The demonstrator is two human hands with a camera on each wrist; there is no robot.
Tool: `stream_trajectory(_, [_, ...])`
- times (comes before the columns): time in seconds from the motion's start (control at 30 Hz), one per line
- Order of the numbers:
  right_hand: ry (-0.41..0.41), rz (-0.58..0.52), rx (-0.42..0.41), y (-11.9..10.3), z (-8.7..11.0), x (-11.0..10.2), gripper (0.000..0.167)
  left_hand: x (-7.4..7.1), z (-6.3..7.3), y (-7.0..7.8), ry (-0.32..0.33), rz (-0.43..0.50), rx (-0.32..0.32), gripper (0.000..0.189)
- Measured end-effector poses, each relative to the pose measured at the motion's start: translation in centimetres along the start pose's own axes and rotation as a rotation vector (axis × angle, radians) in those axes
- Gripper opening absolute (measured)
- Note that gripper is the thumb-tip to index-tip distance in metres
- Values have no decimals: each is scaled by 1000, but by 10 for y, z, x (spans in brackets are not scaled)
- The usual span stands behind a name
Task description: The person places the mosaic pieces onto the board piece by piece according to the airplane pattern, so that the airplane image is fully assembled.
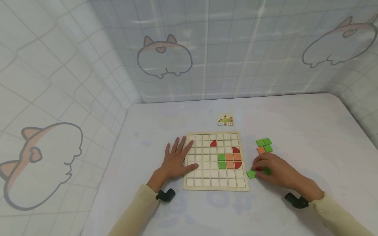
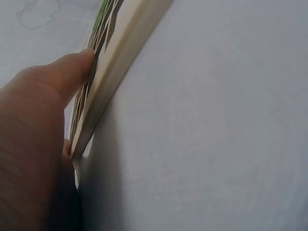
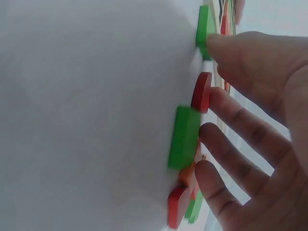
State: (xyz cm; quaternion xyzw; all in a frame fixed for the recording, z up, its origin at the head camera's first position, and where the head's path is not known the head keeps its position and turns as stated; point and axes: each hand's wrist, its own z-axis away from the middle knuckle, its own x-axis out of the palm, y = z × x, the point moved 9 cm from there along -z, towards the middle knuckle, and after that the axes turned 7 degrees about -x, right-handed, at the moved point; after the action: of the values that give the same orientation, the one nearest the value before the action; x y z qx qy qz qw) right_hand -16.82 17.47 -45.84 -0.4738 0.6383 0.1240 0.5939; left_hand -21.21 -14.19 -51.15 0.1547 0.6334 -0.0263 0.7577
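Note:
My left hand [image 1: 175,162] lies with spread fingers over the left edge of a wooden grid board [image 1: 203,182]; its thumb [image 2: 72,72] rests on the board in the left wrist view. Green, orange and red pieces sit in the board's right half, among them a green square tile [image 1: 221,157] and a red quarter-circle [image 1: 213,143]. Right of the board, my right hand [image 1: 273,168] reaches over loose pieces with bent fingers. Its thumb touches a green square tile [image 3: 204,29]. Beside its fingers are a red rounded piece [image 3: 202,92] and another green tile [image 3: 184,137].
Behind the board lies a small pattern card [image 1: 225,119]. Several loose green tiles [image 1: 263,142] and an orange one [image 1: 261,150] lie beyond my right hand. The white table [image 1: 165,118] meets cartoon-printed curtains [image 1: 224,65] at the back and sides.

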Motion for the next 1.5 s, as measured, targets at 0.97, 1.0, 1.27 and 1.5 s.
stream_trajectory(0.97, [110,329,-12,19,-26,-21,17,-2,1,1,1,-2,1,95])
stream_trajectory(1.0, [112,344,-30,17,-29,-21,16,-1,1,1,4,-1,4,95])
stream_trajectory(1.27, [138,309,-115,-7,-72,-13,12,0,0,1,2,-7,-1,96])
stream_trajectory(1.5, [176,276,-214,-30,-110,7,11,-2,1,2,0,13,2,96])
